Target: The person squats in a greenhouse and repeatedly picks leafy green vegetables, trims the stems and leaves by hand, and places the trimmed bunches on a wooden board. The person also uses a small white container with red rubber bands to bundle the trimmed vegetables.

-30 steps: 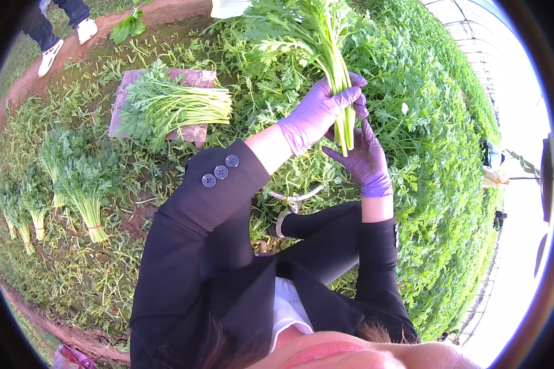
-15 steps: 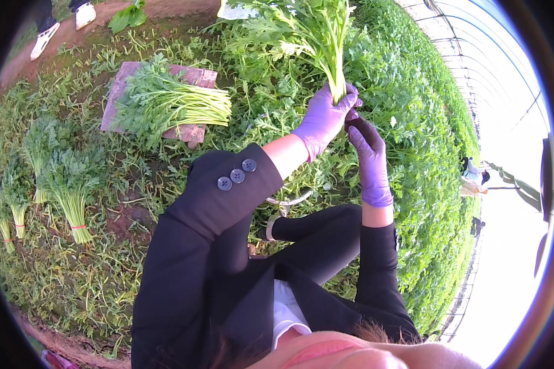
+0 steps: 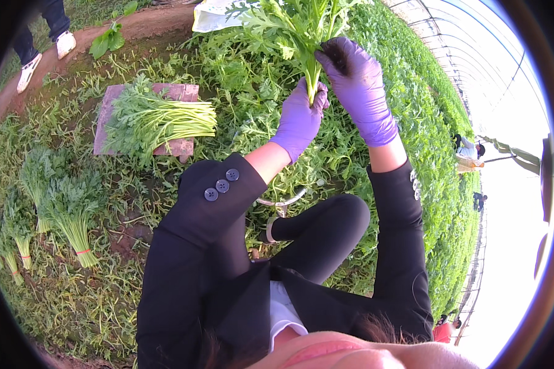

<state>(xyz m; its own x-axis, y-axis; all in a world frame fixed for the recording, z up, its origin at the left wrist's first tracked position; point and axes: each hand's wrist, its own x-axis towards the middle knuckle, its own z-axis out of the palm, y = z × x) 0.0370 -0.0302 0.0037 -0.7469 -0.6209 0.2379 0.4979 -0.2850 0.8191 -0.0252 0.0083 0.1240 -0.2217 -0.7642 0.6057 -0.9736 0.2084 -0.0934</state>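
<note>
Apparently for steadiness, left hand [image 3: 299,123] grips greens [image 3: 306,54] by near stem-ends [image 3: 313,91]; right hand [image 3: 358,80] at farther leaves [image 3: 283,27], grip unclear.

Green stalks [image 3: 184,120] lie heaped across a reddish board [image 3: 182,92], which I see from afar resting on ground [image 3: 126,237] strewn with leafy trimmings [image 3: 98,301]. Gathered bunches [image 3: 74,212], some red-banded, sit directly on that litter; a broad-leaved sprig [image 3: 108,40] lies farther off.
</note>
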